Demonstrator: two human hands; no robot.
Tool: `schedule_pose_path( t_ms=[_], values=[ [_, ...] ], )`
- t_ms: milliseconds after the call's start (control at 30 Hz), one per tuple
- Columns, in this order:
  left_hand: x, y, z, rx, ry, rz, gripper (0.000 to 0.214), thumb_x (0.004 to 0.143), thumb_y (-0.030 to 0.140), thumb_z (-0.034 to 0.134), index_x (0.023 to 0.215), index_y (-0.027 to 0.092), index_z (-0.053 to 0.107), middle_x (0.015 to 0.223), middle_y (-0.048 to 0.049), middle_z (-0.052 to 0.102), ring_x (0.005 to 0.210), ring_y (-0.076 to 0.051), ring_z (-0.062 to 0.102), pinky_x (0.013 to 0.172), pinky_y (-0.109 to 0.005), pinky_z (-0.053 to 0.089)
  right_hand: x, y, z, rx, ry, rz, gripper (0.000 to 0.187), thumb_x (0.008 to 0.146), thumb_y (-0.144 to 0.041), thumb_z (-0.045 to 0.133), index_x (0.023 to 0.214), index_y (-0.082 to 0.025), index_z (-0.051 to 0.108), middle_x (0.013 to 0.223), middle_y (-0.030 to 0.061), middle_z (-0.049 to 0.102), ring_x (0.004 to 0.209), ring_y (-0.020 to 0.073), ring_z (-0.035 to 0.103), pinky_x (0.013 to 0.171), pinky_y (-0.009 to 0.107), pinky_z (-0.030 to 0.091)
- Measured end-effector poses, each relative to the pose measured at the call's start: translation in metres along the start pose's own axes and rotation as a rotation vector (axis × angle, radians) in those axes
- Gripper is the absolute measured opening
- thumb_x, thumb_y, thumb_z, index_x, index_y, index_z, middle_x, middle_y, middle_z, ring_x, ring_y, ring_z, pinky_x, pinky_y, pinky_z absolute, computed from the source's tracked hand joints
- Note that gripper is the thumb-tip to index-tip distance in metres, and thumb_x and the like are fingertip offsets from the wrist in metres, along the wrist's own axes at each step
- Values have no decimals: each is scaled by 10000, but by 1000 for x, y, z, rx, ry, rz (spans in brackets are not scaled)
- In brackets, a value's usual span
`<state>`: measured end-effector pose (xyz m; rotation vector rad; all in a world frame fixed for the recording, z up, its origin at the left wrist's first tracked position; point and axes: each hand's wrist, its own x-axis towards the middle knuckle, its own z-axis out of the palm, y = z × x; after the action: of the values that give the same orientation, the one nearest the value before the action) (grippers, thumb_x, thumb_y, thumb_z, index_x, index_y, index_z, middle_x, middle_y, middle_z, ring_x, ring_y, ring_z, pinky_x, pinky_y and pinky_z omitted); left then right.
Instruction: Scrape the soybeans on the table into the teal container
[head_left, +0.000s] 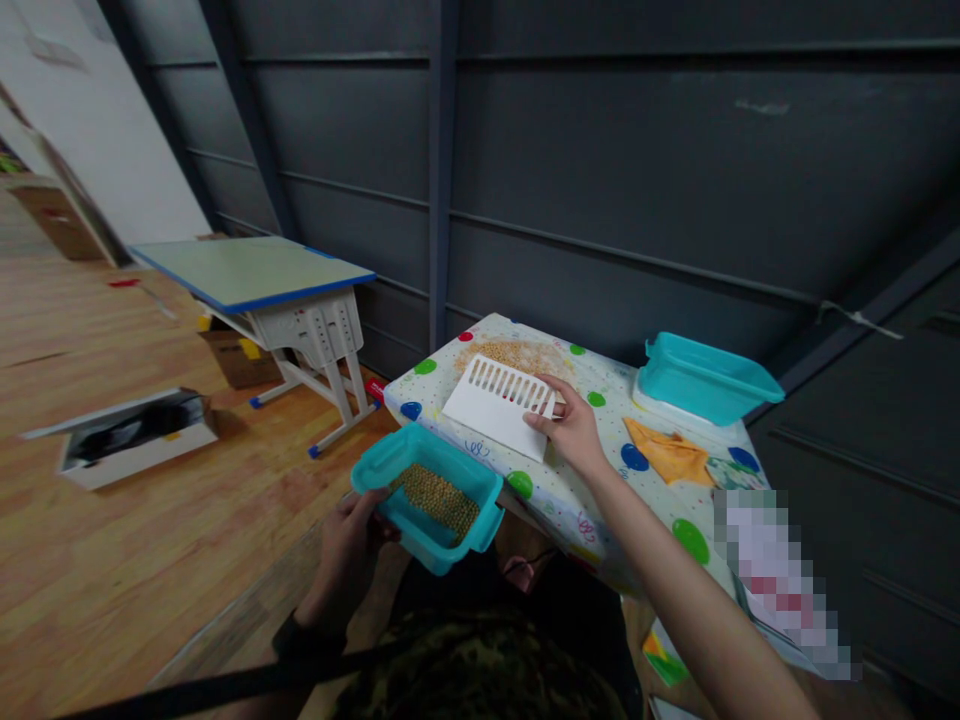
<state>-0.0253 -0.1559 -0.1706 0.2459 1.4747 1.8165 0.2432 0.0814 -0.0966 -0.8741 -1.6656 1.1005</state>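
Observation:
My left hand (346, 540) is closed on the near edge of a teal plastic box (427, 497) with yellowish-green beans in it, held off the near corner of the table (555, 485). My right hand (571, 425) rests on the right edge of a white slotted scoop board (499, 405) lying on the dotted tablecloth, with the fingers gripping its side. Beyond the board lies a loose pile of mixed beans and white grains (517, 355).
A second teal box (705, 378) stands on a white lid at the table's far right, with an orange cloth (669, 452) beside it. A school desk (262, 275) and an open cardboard box (131, 435) stand on the wooden floor to the left. A dark panelled wall runs behind.

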Motion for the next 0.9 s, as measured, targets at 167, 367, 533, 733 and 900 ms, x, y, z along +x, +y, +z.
schedule_pose_path(
  t_ms=[167,367,533,733,900],
  values=[
    [2,-3,-2,-4,-3,-6,489,538,520,1078,508,276,655,491,21,580,457,-147,559,455,-279,486,32,6,-7,-125,159,-67,788,807,-271,951,1590,-313,863,1493,125,949,1108,376,920,1034,570,790],
    [4,-11,-9,-4,-31,18,485,704,544,1080,599,284,684,543,24,616,487,-176,610,490,-309,561,71,14,15,-175,206,-109,790,834,-196,881,1614,-317,840,1667,121,876,1222,379,897,1244,645,727],
    [-2,-6,-10,-24,-32,-2,470,750,487,1077,568,277,698,537,11,640,485,-171,619,499,-301,554,87,16,39,-264,165,-23,785,862,-136,863,1624,-323,837,1353,81,951,1160,382,883,1271,703,701],
    [8,-12,-14,-25,2,-1,417,710,485,1067,566,289,728,525,5,640,476,-195,609,485,-337,551,74,16,41,-198,59,-65,742,825,-132,889,1526,-375,882,1399,42,957,1129,356,897,1189,645,747],
    [17,-19,-18,-21,-6,18,447,706,516,1062,576,297,695,529,10,630,474,-197,616,483,-339,554,64,16,36,-179,19,-114,740,837,-184,909,1556,-358,894,1436,74,948,1076,342,871,1101,598,756]
  ],
)
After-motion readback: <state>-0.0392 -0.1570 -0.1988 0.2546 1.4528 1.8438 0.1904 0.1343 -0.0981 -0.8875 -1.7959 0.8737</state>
